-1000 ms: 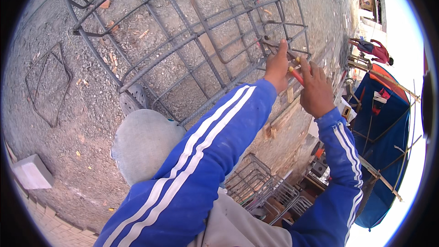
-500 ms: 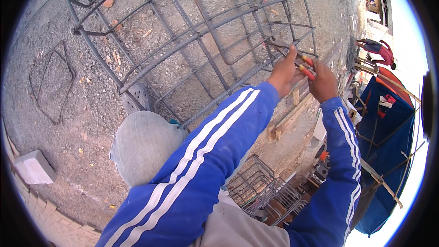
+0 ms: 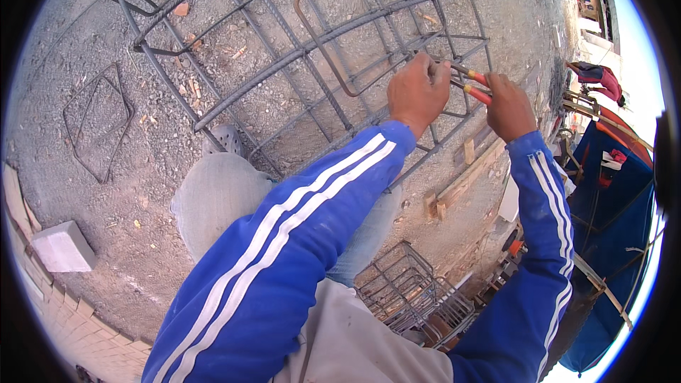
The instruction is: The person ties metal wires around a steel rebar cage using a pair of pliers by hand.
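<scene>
Figure. Tying at a rebar cage, viewed from the head camera; all positions are given relative to the rebar cage [image 3: 298, 50], which lies on its side over gravel ground.

Far left of the cage: a pale concrete block [image 3: 62, 247] beside a brick edge, and a loose square stirrup [image 3: 96, 124] flat on the gravel, well apart from the work.

At the cage's near right end: the left hand [image 3: 417, 92], fingers curled closed around a longitudinal bar where a stirrup crosses it. Whether a tie wire lies under the fingers cannot be told.

Just right of that hand, at the same end of the cage: red-handled pincers [image 3: 472, 84], their handles showing and their head hidden behind the left hand. The right hand [image 3: 509, 106] is closed around the handles.

Below the cage: a short timber offcut [image 3: 461, 181] and a smaller finished cage [image 3: 418, 298] near the person's lap. Right of the cage: a blue tarpaulin [image 3: 610, 220].

Hazards, as judged from this arrangement: the tool's head works touching or just beside the left fingers, so a slip off the bar could pinch or cut them. Over-twisting would likely snap a wire, releasing the handles suddenly. The cage rests on loose gravel and may roll if pulled sideways, trapping fingers between bars.
</scene>
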{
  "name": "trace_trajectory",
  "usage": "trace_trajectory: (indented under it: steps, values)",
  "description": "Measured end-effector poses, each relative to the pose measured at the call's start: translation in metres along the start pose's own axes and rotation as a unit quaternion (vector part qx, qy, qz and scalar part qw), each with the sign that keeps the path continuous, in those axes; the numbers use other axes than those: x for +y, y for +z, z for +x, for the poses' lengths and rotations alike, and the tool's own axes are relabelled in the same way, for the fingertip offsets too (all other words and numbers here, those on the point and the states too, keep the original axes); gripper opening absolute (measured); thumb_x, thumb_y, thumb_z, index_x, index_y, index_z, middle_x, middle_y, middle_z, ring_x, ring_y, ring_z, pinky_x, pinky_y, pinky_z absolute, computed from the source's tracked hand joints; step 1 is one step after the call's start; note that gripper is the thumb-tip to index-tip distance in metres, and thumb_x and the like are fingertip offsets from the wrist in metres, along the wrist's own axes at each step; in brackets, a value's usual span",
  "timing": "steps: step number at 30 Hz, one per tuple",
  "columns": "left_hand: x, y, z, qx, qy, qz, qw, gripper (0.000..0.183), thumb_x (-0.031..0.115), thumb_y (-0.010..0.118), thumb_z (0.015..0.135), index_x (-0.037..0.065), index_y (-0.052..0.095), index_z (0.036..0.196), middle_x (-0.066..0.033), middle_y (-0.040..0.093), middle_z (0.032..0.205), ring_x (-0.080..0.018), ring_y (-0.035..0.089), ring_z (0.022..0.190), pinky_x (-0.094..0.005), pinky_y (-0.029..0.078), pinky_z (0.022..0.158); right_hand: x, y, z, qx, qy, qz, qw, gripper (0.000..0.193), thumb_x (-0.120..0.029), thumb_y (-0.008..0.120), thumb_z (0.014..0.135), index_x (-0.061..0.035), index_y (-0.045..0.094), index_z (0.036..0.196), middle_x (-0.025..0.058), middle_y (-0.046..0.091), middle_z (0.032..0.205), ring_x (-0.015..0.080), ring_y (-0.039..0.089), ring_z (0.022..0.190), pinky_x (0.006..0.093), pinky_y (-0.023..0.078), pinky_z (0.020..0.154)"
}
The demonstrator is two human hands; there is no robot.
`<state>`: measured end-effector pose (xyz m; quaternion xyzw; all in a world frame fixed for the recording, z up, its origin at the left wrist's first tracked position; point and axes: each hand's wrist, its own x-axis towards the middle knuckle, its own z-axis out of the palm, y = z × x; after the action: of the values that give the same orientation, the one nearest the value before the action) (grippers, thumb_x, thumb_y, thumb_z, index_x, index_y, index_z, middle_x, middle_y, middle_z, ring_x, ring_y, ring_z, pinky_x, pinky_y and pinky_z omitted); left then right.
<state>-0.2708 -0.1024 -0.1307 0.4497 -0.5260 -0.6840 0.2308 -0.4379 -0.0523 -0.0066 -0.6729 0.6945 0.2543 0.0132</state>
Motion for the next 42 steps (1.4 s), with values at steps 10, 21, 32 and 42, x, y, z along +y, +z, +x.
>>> trace_trajectory:
  steps: [10,21,32,42]
  values:
    - [-0.016,-0.097,0.025,0.022,0.201,0.568,0.798,0.113,0.047,0.082,0.060,0.001,0.026,0.147,-0.0190,0.044,0.136,-0.0356,0.045,0.126,-0.0528,0.039,0.102,-0.034,-0.037,-0.001,-0.036,0.023,-0.083,0.996,0.019,-0.014,0.061,0.086,-0.0062,0.055,0.102,0.0143,0.064,0.092,0.0320,0.066,0.085,0.0458,0.052,0.071]
    - [-0.008,-0.118,0.031,-0.080,0.239,0.538,0.804,0.109,0.049,0.075,0.066,-0.003,0.024,0.147,-0.0213,0.049,0.130,-0.0368,0.056,0.112,-0.0435,0.053,0.087,0.026,-0.029,0.028,-0.064,-0.088,-0.016,0.994,0.029,0.000,0.059,0.076,-0.0028,0.053,0.104,0.0192,0.060,0.096,0.0401,0.060,0.089,0.0477,0.048,0.078]
    - [-0.011,-0.116,0.033,-0.065,0.252,0.527,0.809,0.104,0.045,0.075,0.066,-0.004,0.027,0.145,-0.0195,0.052,0.123,-0.0341,0.058,0.109,-0.0432,0.055,0.082,0.050,0.000,0.030,-0.026,-0.095,0.018,0.995,0.034,0.003,0.059,0.075,-0.0069,0.055,0.108,0.0166,0.062,0.096,0.0371,0.063,0.091,0.0473,0.049,0.078]
    - [-0.007,-0.120,0.036,-0.068,0.256,0.514,0.816,0.100,0.041,0.079,0.064,-0.006,0.033,0.141,-0.0181,0.053,0.123,-0.0324,0.058,0.108,-0.0402,0.054,0.086,0.000,-0.018,0.002,-0.183,0.021,0.154,0.971,0.027,-0.018,0.072,0.080,0.0011,0.058,0.094,0.0196,0.064,0.083,0.0370,0.064,0.085,0.0442,0.049,0.077]
